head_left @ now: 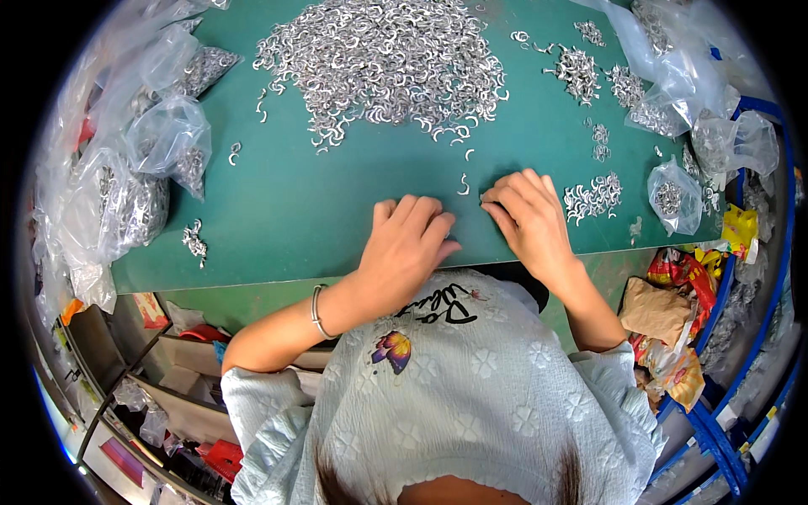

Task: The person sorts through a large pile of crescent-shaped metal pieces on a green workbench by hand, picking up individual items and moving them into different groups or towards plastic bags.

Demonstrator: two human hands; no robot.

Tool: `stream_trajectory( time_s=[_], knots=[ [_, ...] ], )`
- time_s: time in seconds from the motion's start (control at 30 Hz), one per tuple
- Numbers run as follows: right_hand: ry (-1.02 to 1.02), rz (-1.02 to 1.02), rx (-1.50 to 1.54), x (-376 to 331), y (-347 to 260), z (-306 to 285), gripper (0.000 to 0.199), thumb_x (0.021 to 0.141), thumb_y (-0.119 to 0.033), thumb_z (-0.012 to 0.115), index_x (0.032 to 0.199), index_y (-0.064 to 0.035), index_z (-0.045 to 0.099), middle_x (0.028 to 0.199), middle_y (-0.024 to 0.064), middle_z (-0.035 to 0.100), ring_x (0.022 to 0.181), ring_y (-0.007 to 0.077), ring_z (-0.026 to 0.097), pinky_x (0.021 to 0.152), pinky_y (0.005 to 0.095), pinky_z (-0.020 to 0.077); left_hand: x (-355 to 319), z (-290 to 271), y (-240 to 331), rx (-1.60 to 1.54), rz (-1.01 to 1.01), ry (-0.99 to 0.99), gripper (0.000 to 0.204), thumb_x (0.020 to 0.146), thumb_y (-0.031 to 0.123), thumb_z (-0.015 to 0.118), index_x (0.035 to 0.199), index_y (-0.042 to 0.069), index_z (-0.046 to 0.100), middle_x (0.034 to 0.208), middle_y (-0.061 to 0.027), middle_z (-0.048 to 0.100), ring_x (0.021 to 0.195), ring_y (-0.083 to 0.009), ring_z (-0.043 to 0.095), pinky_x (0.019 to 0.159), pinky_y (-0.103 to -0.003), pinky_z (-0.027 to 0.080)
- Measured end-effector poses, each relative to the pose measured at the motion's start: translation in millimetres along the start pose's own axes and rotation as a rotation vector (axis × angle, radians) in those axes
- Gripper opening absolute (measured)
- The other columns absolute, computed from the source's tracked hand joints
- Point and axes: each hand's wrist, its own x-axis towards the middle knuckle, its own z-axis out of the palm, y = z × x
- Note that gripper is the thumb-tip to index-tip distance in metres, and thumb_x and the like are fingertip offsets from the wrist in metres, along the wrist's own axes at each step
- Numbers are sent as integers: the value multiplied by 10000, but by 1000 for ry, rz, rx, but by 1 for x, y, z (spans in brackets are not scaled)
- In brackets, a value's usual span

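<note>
My left hand [412, 229] rests palm down on the green tabletop near its front edge. Its fingers are bent and slightly apart, with the thumb out to the side; whatever lies under the palm is hidden. To its right, my right hand [530, 217] has thumb and fingertips pinched together just above the table. Anything between those tips is too small to name. Just beyond the hands lie a few loose small curved metal pieces [464, 185]. A large heap of the same silvery crescent-shaped pieces [387, 71] spreads across the far middle of the table.
Right of my right hand sits a small pile of curved pieces [593, 199], with more piles farther back. A clear plastic bag of pieces [675, 198] lies at the right. Filled plastic bags [126, 202] crowd the left edge, near a small cluster [194, 241]. Snack packets [686, 290] stand below right.
</note>
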Motion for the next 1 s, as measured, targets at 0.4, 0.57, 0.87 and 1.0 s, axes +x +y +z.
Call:
stream_trajectory(
  time_s=[0.4,0.57,0.87,1.0],
  knots=[
    [51,-84,77,-11,-9,3,207,740,-85,721,938,-67,665,974,49,588,870,234,536,722,377,377,20,17,-10,146,29,122,372,778,79,606,1150,66,613,1117,-95,556,1051,-255,516,847,-405,355],
    [92,-65,5,-20,-2,1,180,724,-70,724,893,-73,661,990,34,589,879,233,533,746,367,371,13,17,-14,114,-3,143,293,767,58,648,1060,59,649,1086,-82,566,1003,-254,526,825,-393,358],
    [138,23,-88,-21,-4,1,182,729,-61,731,890,-82,651,979,30,590,911,226,533,784,376,359,4,11,-5,78,-84,198,244,756,12,713,986,73,657,1010,-61,578,914,-236,542,776,-369,358],
    [200,52,-50,-17,-3,-3,225,727,-63,739,935,-75,656,1019,39,603,925,246,543,788,382,374,0,11,-19,144,-151,268,230,771,-7,697,980,70,639,1017,-64,571,888,-238,533,766,-365,349]
  ],
)
